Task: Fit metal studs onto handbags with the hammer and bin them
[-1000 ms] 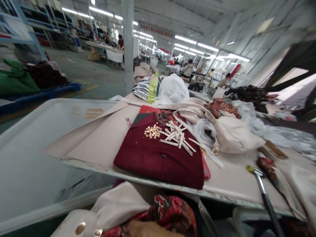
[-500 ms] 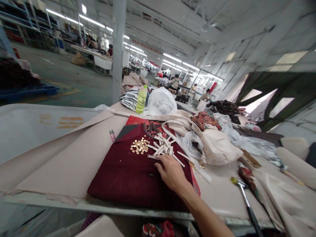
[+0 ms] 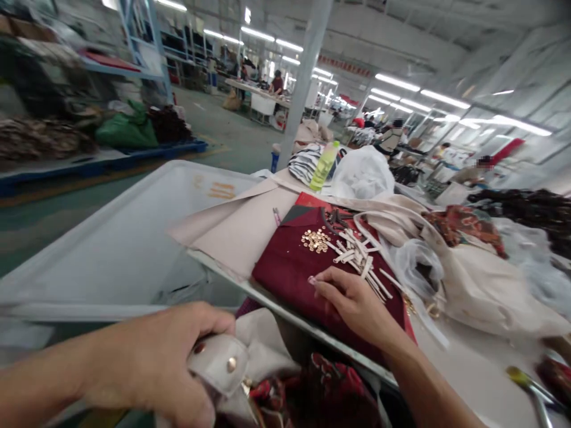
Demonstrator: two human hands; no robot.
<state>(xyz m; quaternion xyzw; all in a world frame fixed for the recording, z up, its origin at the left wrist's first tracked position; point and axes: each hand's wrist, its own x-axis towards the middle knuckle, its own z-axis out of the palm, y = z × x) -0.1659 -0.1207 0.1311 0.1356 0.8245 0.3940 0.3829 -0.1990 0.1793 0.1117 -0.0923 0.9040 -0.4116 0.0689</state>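
My left hand (image 3: 156,359) grips a cream bag part (image 3: 225,356), its fingers bent round the edge; a round gold stud shows on it. Red patterned fabric (image 3: 321,386) hangs beside that part below the table edge. Over the folded maroon cloth (image 3: 289,261), my right hand (image 3: 357,300) pinches a small pale strip (image 3: 311,280), mostly hidden by the fingers. Just beyond this hand lie a heap of cream strips (image 3: 354,246) and a pile of gold round studs (image 3: 316,239).
A large white bin (image 3: 111,238) stands left of the table. Behind the cloth are a yellow-green bottle (image 3: 325,166) and a clear plastic bag (image 3: 363,172). Cream material (image 3: 486,279) lies at right, with a hammer (image 3: 530,383) at the lower right edge. People sit farther back.
The view has swung left and down. My left hand has come into view holding the cream bag part. My right hand has drawn back from the strip heap with the small strip in its fingertips.
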